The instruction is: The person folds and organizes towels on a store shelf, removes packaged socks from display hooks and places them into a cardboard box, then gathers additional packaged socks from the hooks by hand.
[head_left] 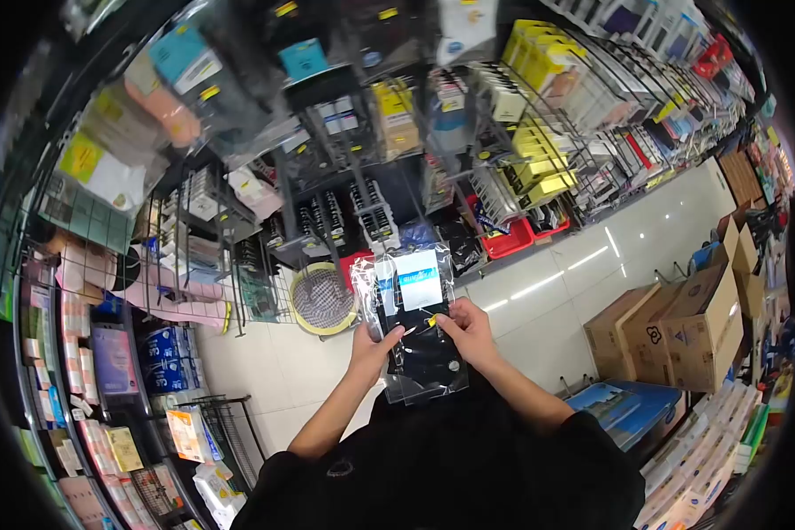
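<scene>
A clear plastic package (422, 362) with dark contents and a white and blue label is held upright in front of my body. My left hand (370, 350) grips its left edge, with the thumb lying on the front. On the right side, my right hand (468, 330) pinches the package near a small yellow tag (431, 321). The fingers behind the package are hidden. Racks of hanging packaged goods (397, 115) stand beyond both hands.
A round yellow-rimmed basket (299, 309) is on the floor ahead. Red trays (509, 240) sit under the rack. Cardboard boxes (671, 331) and a blue box (623, 408) stand at the right. Shelves of packets (115, 353) and a wire rack (225, 428) are at the left.
</scene>
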Demonstrator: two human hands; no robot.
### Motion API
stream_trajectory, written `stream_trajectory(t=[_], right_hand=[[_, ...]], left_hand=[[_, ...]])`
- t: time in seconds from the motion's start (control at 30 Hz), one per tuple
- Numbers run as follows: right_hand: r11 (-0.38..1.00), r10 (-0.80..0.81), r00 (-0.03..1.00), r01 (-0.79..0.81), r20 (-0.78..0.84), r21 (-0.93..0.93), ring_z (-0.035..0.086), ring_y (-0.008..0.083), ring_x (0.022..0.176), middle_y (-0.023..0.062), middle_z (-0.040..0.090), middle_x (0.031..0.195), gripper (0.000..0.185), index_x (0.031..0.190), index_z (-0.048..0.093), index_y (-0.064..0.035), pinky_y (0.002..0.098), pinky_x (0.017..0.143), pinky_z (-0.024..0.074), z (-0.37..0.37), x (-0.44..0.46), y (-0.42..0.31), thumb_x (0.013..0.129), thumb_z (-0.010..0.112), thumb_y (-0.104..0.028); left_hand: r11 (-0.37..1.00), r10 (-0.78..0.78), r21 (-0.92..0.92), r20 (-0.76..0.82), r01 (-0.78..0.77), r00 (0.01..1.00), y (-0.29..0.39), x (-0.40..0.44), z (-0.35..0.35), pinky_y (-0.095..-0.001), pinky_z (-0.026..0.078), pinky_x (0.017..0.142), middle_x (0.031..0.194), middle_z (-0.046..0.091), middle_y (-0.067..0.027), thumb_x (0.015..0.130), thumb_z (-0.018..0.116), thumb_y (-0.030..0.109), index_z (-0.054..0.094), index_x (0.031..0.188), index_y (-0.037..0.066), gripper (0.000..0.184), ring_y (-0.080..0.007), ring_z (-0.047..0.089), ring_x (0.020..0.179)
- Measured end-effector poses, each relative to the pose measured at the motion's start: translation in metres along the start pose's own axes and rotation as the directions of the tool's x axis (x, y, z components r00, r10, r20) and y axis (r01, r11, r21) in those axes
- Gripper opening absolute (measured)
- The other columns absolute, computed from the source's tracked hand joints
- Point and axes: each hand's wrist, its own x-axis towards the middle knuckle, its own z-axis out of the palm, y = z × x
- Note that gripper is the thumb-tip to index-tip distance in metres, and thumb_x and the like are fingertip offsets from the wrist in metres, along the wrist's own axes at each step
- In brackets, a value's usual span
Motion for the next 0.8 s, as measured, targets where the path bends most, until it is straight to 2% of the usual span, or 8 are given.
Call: stream_trajectory(t=[0.17,0.23,0.27,0.37,0.5,0.63,0.73,0.8], right_hand=[[0.982,-0.048,0.996,0.032,-0.081,-0.188,0.046,0.0014,0.06,-0.0038,0.053,0.07,0.015,0.092,0.052,-0.0032,0.0205,0.051,0.0351,-0.108,-0.019,-0.025,0.089,0.066,-0.008],[0.97,-0.091,0.993,0.071,-0.074,-0.232,0.049,0.0015,0.062,-0.003,0.055,0.071,0.015,0.093,0.053,-0.0028,0.0199,0.052,0.0379,-0.14,-0.017,-0.021,0.089,0.066,-0.008],[0.995,-0.083,0.995,0.08,-0.053,-0.056,0.054,0.0026,0.065,-0.0005,0.06,0.076,0.013,0.094,0.054,-0.0025,0.0191,0.055,0.0412,-0.149,-0.015,-0.023,0.088,0.066,-0.005],[0.999,0.04,0.999,-0.039,-0.017,0.021,0.057,0.004,0.068,0.0024,0.065,0.081,0.012,0.094,0.054,-0.0024,0.0182,0.057,0.0433,-0.17,-0.008,-0.035,0.088,0.065,-0.003],[0.989,0.126,0.989,-0.132,0.078,0.073,0.056,0.0033,0.068,0.002,0.065,0.082,0.011,0.095,0.055,-0.0019,0.0184,0.059,0.043,-0.169,0.007,-0.039,0.089,0.064,-0.002],[0.99,0.074,0.973,-0.098,0.221,0.101,0.053,0.0019,0.07,-0.0021,0.06,0.08,0.012,0.097,0.056,-0.0026,0.0184,0.06,0.0404,-0.142,0.03,-0.032,0.089,0.065,-0.003],[0.997,0.075,0.939,-0.071,0.335,-0.024,0.055,0.0024,0.077,-0.0005,0.063,0.089,0.016,0.105,0.058,-0.0008,0.0196,0.066,0.0422,-0.112,0.046,-0.026,0.09,0.063,-0.004],[0.999,0.036,0.926,-0.019,0.376,-0.048,0.058,0.0056,0.086,0.0024,0.064,0.097,0.022,0.113,0.057,0.0012,0.0219,0.074,0.0453,-0.077,0.058,-0.035,0.091,0.06,-0.003]], left_hand=[[0.997,-0.079,0.025,0.052,0.078,0.996,-0.038,0.001,0.108,-0.0269,0.053,0.074,0.098,0.065,-0.0072,0.082,0.072,0.005,0.053,0.115,-0.002,0.039,-0.0133,0.063,0.085],[0.995,-0.087,0.058,0.048,0.084,0.995,-0.053,0.006,0.133,-0.0265,0.052,0.072,0.096,0.064,-0.0066,0.083,0.073,0.006,0.053,0.115,-0.002,0.039,-0.0133,0.063,0.083],[0.995,-0.096,0.029,0.052,0.095,0.994,-0.054,0.006,0.143,-0.0269,0.052,0.074,0.096,0.064,-0.0059,0.083,0.073,0.007,0.053,0.116,-0.001,0.039,-0.0129,0.063,0.085],[0.996,-0.074,-0.041,0.086,0.078,0.994,-0.046,-0.003,0.161,-0.0282,0.051,0.08,0.102,0.065,-0.0065,0.084,0.072,0.007,0.055,0.114,0.0,0.035,-0.0127,0.062,0.091],[0.998,-0.054,-0.036,0.007,0.054,0.999,-0.051,-0.004,0.151,-0.0284,0.051,0.081,0.105,0.065,-0.0077,0.085,0.07,0.004,0.055,0.115,-0.002,0.035,-0.0138,0.063,0.092],[0.999,0.048,0.02,-0.104,-0.046,0.993,-0.038,-0.014,0.135,-0.0306,0.049,0.088,0.109,0.064,-0.0081,0.085,0.068,0.002,0.053,0.12,-0.002,0.038,-0.0146,0.061,0.098],[0.996,0.073,0.062,-0.171,-0.063,0.983,-0.037,-0.019,0.097,-0.0308,0.048,0.091,0.11,0.064,-0.0079,0.086,0.068,0.003,0.053,0.121,-0.001,0.039,-0.0144,0.061,0.1],[0.993,0.109,-0.026,-0.243,-0.119,0.964,-0.036,-0.022,0.069,-0.0303,0.048,0.09,0.111,0.064,-0.0079,0.086,0.068,0.004,0.053,0.121,-0.001,0.038,-0.0143,0.061,0.099]])
